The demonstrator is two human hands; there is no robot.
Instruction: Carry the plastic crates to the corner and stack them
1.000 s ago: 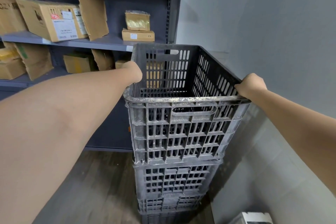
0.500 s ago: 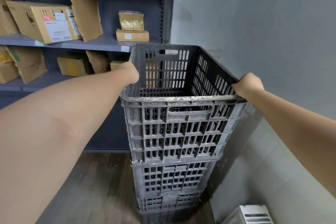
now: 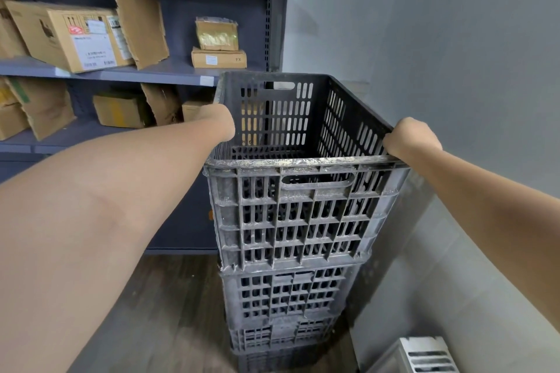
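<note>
HEAD VIEW: We see the top crate (image 3: 303, 215), a dark grey slotted plastic box with a scuffed, pale-stained front rim, seated squarely on the lower crates (image 3: 285, 297) directly beneath it. At least two of these reach down to the dark wood floor (image 3: 169, 312). Our left hand (image 3: 221, 123) is on the top crate's left rim, about midway along that side. It is closed over the edge, the fingers mostly hidden behind the back of the hand. Our right hand (image 3: 409, 138) curls tightly over the top crate's right rim near its front corner, knuckles up. Both arms stretch out to it. Left of and behind the top crate stands a blue-grey shelving unit (image 3: 274, 24) loaded with cardboard boxes (image 3: 69, 36). Right of and behind the top crate runs a plain grey wall (image 3: 439, 39), close to its side. Below and right of the top crate, a white slatted unit (image 3: 424, 354) sits at the foot of that wall
</note>
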